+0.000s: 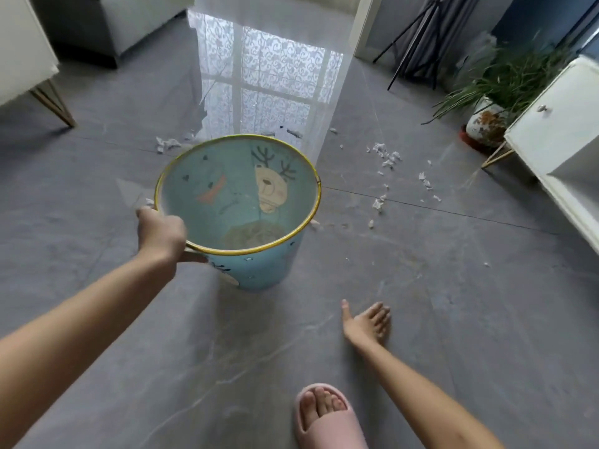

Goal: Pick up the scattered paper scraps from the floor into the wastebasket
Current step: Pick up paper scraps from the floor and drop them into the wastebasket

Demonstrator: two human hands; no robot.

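Grey floor (421, 303), paper scraps (385, 157) at 1 o'clock. Left hand (160, 233) fingers grip wastebasket (240, 205) rim, likely carrying it closer; right hand (368, 324) fingers spread, empty.

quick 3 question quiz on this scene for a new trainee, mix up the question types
1. True or false: the left hand grips the rim of the wastebasket.
2. The right hand is: A) pinching a scrap, B) open and empty, C) inside the wastebasket.
3. Fill in: most paper scraps lie on the floor to the wastebasket's ___, toward the potted plant.
Key: 1 true; 2 B; 3 right.
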